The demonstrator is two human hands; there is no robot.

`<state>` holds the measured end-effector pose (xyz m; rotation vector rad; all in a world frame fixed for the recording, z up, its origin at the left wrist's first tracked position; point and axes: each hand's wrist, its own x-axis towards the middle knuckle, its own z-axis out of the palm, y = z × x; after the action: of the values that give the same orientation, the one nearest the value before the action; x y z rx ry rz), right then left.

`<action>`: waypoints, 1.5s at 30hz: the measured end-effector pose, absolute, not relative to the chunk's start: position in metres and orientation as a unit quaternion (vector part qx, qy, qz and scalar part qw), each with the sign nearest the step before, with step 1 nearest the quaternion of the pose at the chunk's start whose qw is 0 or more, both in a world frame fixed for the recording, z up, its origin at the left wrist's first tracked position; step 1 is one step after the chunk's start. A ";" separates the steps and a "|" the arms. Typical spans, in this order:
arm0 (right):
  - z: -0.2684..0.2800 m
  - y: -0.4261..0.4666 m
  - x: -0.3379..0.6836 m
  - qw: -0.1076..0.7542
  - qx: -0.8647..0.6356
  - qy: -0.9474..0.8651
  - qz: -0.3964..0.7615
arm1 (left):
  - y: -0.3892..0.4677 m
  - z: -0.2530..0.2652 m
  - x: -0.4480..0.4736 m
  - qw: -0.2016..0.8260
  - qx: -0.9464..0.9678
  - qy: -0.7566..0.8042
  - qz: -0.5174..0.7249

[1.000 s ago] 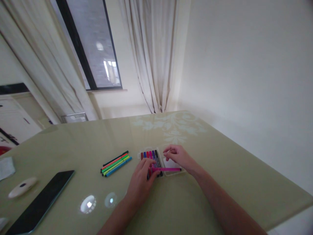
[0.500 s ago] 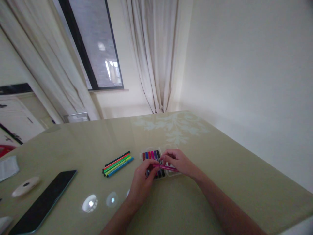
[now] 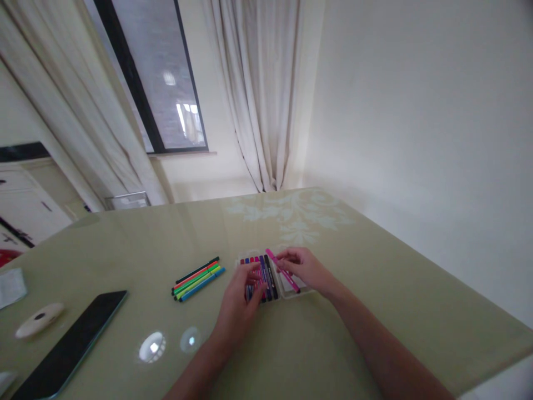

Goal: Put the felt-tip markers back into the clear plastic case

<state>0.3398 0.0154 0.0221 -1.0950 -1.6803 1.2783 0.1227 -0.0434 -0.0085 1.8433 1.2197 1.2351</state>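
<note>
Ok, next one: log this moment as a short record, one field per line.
Right hand: right hand holds a pink marker, slanted
Left hand: left hand over the marker row, contact unclear
Case: clear case, open, markers in its left half
Loose markers: five markers, side by side, left of the case
Also on table: dark flat device, pale oval object
</note>
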 end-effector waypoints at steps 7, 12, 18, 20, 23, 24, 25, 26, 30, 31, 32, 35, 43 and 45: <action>0.006 0.023 0.343 0.352 -0.536 -0.615 0.459 | -0.056 -0.014 0.135 0.086 0.887 0.364 0.271; -0.001 0.021 0.332 0.347 -0.543 -0.635 0.426 | -0.057 -0.016 0.139 0.079 0.890 0.375 0.248; -0.006 0.022 0.327 0.355 -0.558 -0.662 0.353 | -0.056 -0.018 0.138 0.071 0.891 0.372 0.251; -0.007 0.023 0.327 0.356 -0.552 -0.673 0.339 | -0.056 -0.019 0.138 0.068 0.891 0.372 0.251; -0.008 0.024 0.329 0.347 -0.544 -0.701 0.304 | -0.056 -0.018 0.139 0.067 0.892 0.375 0.244; -0.008 0.024 0.329 0.344 -0.542 -0.710 0.289 | -0.056 -0.018 0.139 0.067 0.892 0.377 0.241; -0.008 0.024 0.328 0.341 -0.542 -0.717 0.276 | -0.056 -0.017 0.139 0.068 0.892 0.378 0.238; -0.008 0.023 0.328 0.337 -0.541 -0.722 0.268 | -0.057 -0.017 0.140 0.068 0.892 0.379 0.236; -0.007 0.023 0.327 0.324 -0.549 -0.725 0.262 | -0.059 -0.016 0.142 0.068 0.893 0.375 0.240; -0.008 0.023 0.327 0.323 -0.551 -0.724 0.263 | -0.058 -0.016 0.141 0.069 0.893 0.372 0.242; -0.008 0.023 0.327 0.324 -0.550 -0.723 0.263 | -0.057 -0.014 0.140 0.069 0.892 0.374 0.246; -0.007 0.023 0.329 0.329 -0.555 -0.720 0.254 | -0.050 -0.007 0.129 0.054 0.859 0.427 0.276; 0.000 0.021 0.329 0.376 -0.554 -0.704 0.236 | -0.029 0.008 0.063 -0.121 0.685 0.706 0.133; -0.001 0.021 0.328 0.379 -0.554 -0.703 0.234 | -0.027 0.007 0.058 -0.108 0.670 0.729 0.094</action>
<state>0.3284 0.0212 -0.0006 -1.4162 -1.7965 0.5971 0.0582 -0.0272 0.0070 2.2626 2.4617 0.3173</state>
